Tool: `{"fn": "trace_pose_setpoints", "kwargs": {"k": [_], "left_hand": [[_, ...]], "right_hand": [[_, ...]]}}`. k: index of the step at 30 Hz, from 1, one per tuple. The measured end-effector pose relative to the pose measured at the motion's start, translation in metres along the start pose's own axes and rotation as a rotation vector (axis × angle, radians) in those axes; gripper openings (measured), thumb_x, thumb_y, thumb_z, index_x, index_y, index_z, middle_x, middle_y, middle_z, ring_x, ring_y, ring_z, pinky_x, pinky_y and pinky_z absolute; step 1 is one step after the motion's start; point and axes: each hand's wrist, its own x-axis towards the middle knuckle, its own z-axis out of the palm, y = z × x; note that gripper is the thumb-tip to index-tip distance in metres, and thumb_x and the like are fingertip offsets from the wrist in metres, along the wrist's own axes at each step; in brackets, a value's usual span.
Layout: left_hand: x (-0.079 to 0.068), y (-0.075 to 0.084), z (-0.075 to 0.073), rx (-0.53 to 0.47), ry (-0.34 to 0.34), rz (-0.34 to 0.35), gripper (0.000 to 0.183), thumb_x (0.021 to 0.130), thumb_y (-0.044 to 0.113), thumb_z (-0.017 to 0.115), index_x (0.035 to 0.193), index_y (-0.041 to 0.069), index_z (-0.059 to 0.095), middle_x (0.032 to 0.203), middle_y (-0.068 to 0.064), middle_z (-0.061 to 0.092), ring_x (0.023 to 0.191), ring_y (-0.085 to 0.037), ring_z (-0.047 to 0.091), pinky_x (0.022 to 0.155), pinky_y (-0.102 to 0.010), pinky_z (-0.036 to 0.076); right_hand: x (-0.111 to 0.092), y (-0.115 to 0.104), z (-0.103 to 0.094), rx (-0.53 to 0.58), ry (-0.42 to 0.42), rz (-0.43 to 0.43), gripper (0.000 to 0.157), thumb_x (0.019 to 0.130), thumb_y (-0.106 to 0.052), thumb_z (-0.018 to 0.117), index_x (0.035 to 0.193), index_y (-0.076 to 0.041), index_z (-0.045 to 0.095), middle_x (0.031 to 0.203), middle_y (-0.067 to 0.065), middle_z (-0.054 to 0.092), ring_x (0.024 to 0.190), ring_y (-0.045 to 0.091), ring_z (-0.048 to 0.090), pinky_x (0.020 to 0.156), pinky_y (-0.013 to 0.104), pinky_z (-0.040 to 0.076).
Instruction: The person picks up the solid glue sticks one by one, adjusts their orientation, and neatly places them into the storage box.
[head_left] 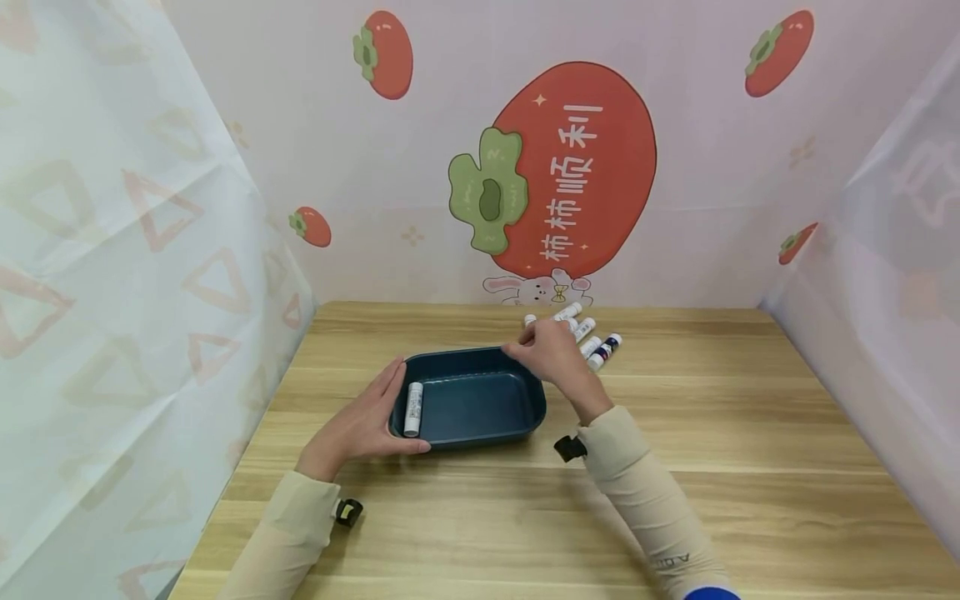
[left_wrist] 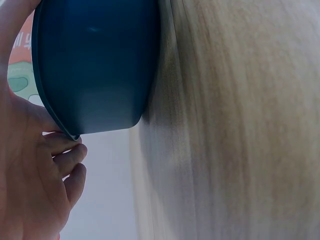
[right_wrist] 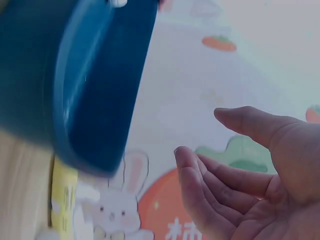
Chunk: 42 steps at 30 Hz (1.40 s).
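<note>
A dark teal rectangular tray (head_left: 480, 408) lies on the table, with one white capped stick, like a glue stick (head_left: 413, 409), inside along its left end. My left hand (head_left: 367, 417) grips that end, thumb along the near rim and fingers at the far left corner; the left wrist view shows the fingers (left_wrist: 70, 160) bent at the rim. Over the tray's back right corner hovers my right hand (head_left: 551, 354). Between its thumb and bent fingers there is nothing in the right wrist view, where the hand (right_wrist: 250, 175) is apart from the tray (right_wrist: 100, 100).
Several similar sticks lie behind and right of the right hand, among them a white one (head_left: 568, 311) and a dark blue and white one (head_left: 604, 352). A yellow stick (right_wrist: 63, 200) shows in the right wrist view. A printed backdrop (head_left: 697, 208) stands behind the table.
</note>
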Motion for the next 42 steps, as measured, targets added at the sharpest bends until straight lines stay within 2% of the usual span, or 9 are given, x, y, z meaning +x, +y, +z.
{"fn": "trace_pose_setpoints", "kwargs": {"k": [4, 7, 11, 16, 21, 26, 34, 42], "left_hand": [[0.000, 0.001, -0.001, 0.003, -0.005, -0.004, 0.142, 0.075, 0.083, 0.074, 0.170, 0.005, 0.005, 0.180, -0.013, 0.001, 0.166, -0.035, 0.014, 0.127, -0.057, 0.035], [0.001, 0.000, -0.001, 0.007, -0.009, -0.006, 0.142, 0.075, 0.083, 0.074, 0.170, 0.005, 0.004, 0.180, -0.012, 0.000, 0.166, -0.035, 0.014, 0.127, -0.056, 0.035], [0.002, -0.001, -0.002, 0.009, -0.002, -0.004, 0.141, 0.076, 0.083, 0.074, 0.170, 0.005, 0.004, 0.180, -0.014, 0.001, 0.165, -0.036, 0.015, 0.126, -0.058, 0.036], [-0.001, -0.002, -0.002, -0.001, 0.004, -0.006, 0.141, 0.076, 0.081, 0.076, 0.170, 0.004, 0.004, 0.180, -0.014, 0.000, 0.165, -0.038, 0.015, 0.126, -0.059, 0.036], [-0.001, -0.001, -0.002, -0.001, -0.008, -0.015, 0.142, 0.075, 0.082, 0.075, 0.170, 0.006, 0.003, 0.180, -0.013, 0.000, 0.166, -0.035, 0.013, 0.127, -0.058, 0.035], [0.000, -0.002, -0.002, -0.002, -0.009, -0.014, 0.142, 0.075, 0.083, 0.075, 0.171, 0.007, 0.003, 0.180, -0.012, 0.000, 0.166, -0.035, 0.013, 0.127, -0.058, 0.035], [0.000, 0.000, 0.000, -0.026, -0.014, -0.011, 0.143, 0.074, 0.082, 0.076, 0.171, 0.007, 0.003, 0.180, -0.009, -0.003, 0.166, -0.035, 0.012, 0.128, -0.059, 0.033], [0.001, 0.000, 0.000, -0.023, -0.003, 0.001, 0.141, 0.076, 0.079, 0.077, 0.170, 0.005, 0.004, 0.180, -0.013, 0.000, 0.166, -0.037, 0.014, 0.127, -0.060, 0.034]], "right_hand": [[0.006, 0.013, -0.013, -0.023, 0.001, 0.042, 0.035, 0.095, -0.039, 0.078, 0.081, -0.007, 0.080, 0.070, 0.004, 0.070, 0.067, 0.020, 0.062, 0.056, 0.029, 0.050], [0.011, 0.022, -0.019, -0.029, -0.002, 0.072, 0.043, 0.096, -0.037, 0.077, 0.065, -0.009, 0.071, 0.056, -0.001, 0.054, 0.058, 0.019, 0.053, 0.052, 0.028, 0.042], [0.018, 0.033, -0.019, -0.014, 0.003, 0.104, 0.048, 0.097, -0.032, 0.076, 0.057, -0.009, 0.064, 0.052, -0.004, 0.042, 0.053, 0.017, 0.046, 0.051, 0.027, 0.037], [0.025, 0.045, -0.011, -0.036, 0.006, 0.136, 0.044, 0.095, -0.033, 0.078, 0.061, -0.007, 0.067, 0.054, 0.000, 0.050, 0.058, 0.019, 0.052, 0.053, 0.027, 0.041], [0.031, 0.055, 0.002, -0.096, 0.017, 0.203, 0.042, 0.093, -0.040, 0.078, 0.074, -0.005, 0.065, 0.071, 0.009, 0.058, 0.073, 0.026, 0.057, 0.058, 0.031, 0.044], [0.038, 0.065, 0.015, -0.078, 0.014, 0.266, 0.042, 0.093, -0.041, 0.078, 0.087, -0.003, 0.064, 0.083, 0.012, 0.058, 0.074, 0.028, 0.057, 0.059, 0.032, 0.044], [0.042, 0.073, 0.029, -0.043, 0.013, 0.328, 0.041, 0.093, -0.041, 0.079, 0.083, -0.003, 0.066, 0.084, 0.015, 0.064, 0.078, 0.030, 0.060, 0.059, 0.033, 0.046], [0.046, 0.077, 0.037, -0.141, 0.009, 0.352, 0.049, 0.094, -0.051, 0.076, 0.080, -0.006, 0.064, 0.087, 0.017, 0.065, 0.078, 0.032, 0.063, 0.058, 0.037, 0.048]]}}
